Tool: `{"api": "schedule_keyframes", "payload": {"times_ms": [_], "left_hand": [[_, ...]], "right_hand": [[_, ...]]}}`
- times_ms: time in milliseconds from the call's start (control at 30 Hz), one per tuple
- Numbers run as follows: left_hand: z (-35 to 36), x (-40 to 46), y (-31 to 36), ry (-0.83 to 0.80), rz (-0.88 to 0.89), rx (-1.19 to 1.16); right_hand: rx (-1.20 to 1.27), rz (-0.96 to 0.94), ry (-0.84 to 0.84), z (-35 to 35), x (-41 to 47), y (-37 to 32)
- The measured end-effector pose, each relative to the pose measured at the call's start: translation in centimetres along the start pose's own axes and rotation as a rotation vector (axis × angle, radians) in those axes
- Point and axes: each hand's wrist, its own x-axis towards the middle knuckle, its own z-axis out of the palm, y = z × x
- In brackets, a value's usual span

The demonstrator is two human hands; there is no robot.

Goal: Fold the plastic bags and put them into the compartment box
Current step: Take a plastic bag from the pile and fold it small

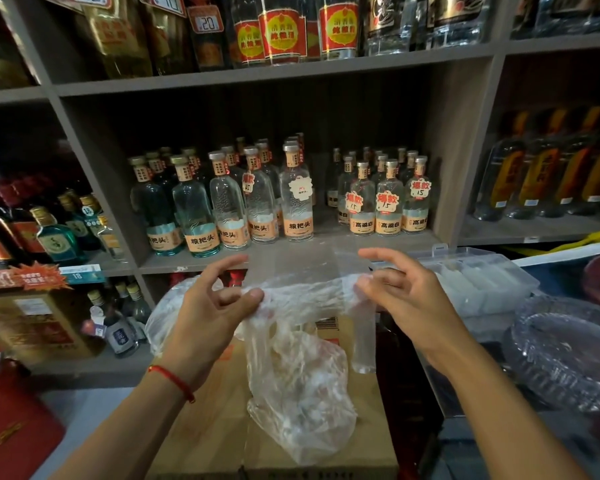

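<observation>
A clear plastic bag (305, 296) is stretched in the air between both hands, above a cardboard box (215, 427). My left hand (215, 306) pinches its left end between thumb and fingers. My right hand (399, 289) pinches its right end, with a strip of the bag hanging down below it. More crumpled clear bags (302, 393) hang and lie beneath, on the cardboard box. A clear plastic compartment box (478, 278) stands to the right with its lid raised, holding several folded bags in its slots.
Shelves (291, 252) of glass liquor bottles fill the view ahead. A clear round plastic container (568, 351) sits at the right. A red box (11, 427) lies at the lower left, and boxed goods (32, 327) stand on the lower left shelf.
</observation>
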Motion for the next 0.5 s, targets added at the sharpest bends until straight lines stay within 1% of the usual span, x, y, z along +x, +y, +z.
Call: {"api": "schedule_keyframes", "payload": {"times_ms": [67,167,300,400,500], "left_hand": [[-0.1,-0.1,0.1,0.013,0.035,0.017],[-0.2,-0.4,0.2,0.033,0.079,0.068],[-0.7,-0.7,0.7,-0.002,0.115,0.174],[-1.1,-0.7,1.2,-0.034,0.155,0.314],[-1.0,-0.7,1.2,0.021,0.222,0.446]], "right_hand": [[-0.047,-0.001,-0.024,0.0,-0.2,0.0],[-0.13,-0.023,-0.001,0.2,-0.2,0.2],[-0.217,-0.049,0.023,0.2,-0.2,0.4],[-0.289,-0.083,0.043,0.1,-0.2,0.3],[-0.38,-0.143,0.066,0.1,-0.1,0.3]]}}
